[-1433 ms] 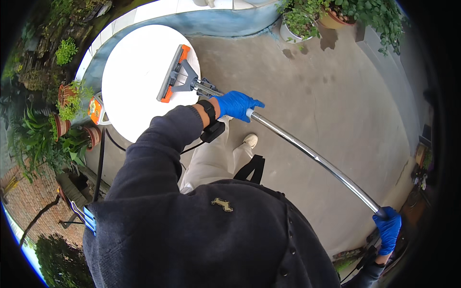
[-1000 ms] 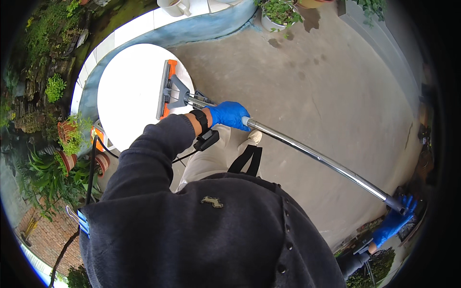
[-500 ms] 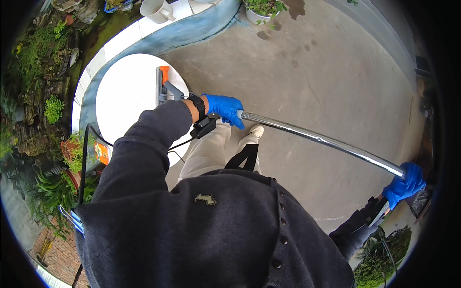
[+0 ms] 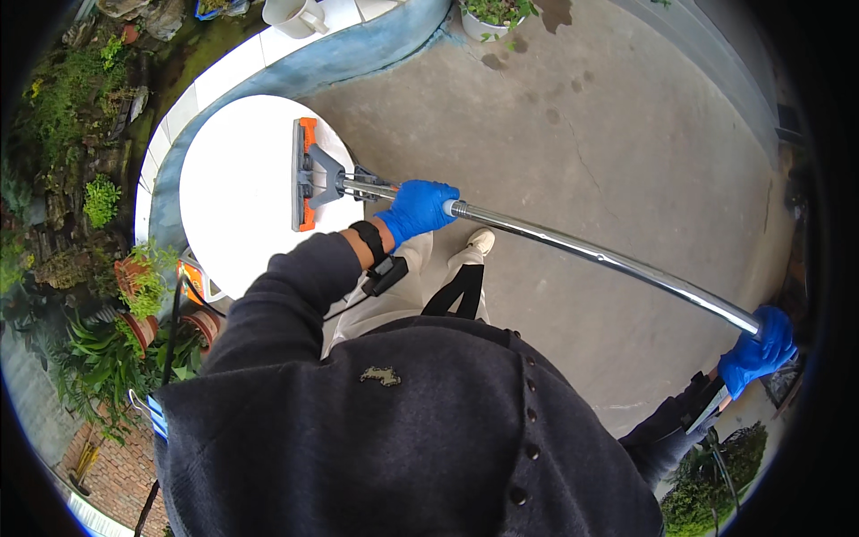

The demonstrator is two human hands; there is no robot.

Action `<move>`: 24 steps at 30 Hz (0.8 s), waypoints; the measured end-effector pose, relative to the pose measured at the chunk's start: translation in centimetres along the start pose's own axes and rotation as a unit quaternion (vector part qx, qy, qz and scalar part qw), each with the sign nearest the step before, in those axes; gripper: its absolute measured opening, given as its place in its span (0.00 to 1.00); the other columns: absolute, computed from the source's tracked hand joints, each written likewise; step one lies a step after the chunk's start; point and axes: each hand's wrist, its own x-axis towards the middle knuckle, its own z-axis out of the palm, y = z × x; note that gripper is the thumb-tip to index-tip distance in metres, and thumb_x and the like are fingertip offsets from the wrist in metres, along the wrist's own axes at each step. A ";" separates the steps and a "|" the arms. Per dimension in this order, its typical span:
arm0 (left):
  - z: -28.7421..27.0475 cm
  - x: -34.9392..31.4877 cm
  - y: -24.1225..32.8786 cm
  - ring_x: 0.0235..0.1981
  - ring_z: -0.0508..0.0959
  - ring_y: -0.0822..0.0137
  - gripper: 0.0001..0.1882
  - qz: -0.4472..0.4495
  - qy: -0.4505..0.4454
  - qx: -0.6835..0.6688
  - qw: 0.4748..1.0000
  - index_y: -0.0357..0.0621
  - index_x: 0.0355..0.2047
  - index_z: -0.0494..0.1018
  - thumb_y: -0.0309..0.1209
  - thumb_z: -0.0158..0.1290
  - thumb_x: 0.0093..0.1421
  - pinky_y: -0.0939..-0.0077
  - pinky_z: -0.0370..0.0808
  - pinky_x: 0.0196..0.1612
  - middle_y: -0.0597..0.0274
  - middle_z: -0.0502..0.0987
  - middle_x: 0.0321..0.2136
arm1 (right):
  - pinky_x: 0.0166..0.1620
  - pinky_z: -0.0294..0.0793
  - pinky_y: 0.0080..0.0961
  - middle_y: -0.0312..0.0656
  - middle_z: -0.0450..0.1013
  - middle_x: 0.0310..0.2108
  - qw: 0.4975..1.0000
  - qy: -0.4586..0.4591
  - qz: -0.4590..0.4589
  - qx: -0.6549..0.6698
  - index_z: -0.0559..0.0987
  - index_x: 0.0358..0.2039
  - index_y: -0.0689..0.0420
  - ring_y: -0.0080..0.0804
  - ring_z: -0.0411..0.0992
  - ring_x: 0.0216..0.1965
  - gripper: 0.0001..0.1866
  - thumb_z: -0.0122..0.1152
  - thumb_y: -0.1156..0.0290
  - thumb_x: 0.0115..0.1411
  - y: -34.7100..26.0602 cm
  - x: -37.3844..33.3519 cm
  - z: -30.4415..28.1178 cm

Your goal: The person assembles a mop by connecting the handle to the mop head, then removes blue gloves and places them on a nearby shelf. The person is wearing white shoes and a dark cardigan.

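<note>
A sponge mop with a chrome pole (image 4: pixel 608 261) stretches across in front of me. My left hand (image 4: pixel 417 209), in a blue glove, is wrapped round the pole near the mop head. At the pole's far right end my right hand (image 4: pixel 758 351), also blue-gloved, is closed round it. The mop head (image 4: pixel 304 174), grey with orange ends, is over the right part of a round white table (image 4: pixel 233 179). Whether it touches the tabletop I cannot tell. A grey lever linkage (image 4: pixel 365 182) joins the head to the pole.
A curved low wall (image 4: pixel 242 79) with white tiles on top runs behind the table; a white mug (image 4: pixel 295 16) stands on it. Potted plants (image 4: pixel 134 291) and rockery lie to the left. A white planter (image 4: pixel 488 25) sits on the concrete floor (image 4: pixel 573 143) at the far side.
My left forearm has shifted down and my left hand slightly right, so the whole mop head and its linkage now show. Both hands keep their hold on the pole.
</note>
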 end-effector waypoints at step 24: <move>-2.0 0.1 1.5 0.26 0.78 0.52 0.11 -0.029 -0.074 0.003 0.997 0.54 0.23 0.74 0.45 0.56 0.51 0.57 0.73 0.28 0.62 0.76 0.21 | 0.35 0.72 0.28 0.45 0.74 0.31 0.776 0.018 -0.070 -0.627 0.77 0.35 0.58 0.36 0.72 0.30 0.14 0.51 0.60 0.65 -0.8 -2.4 0.3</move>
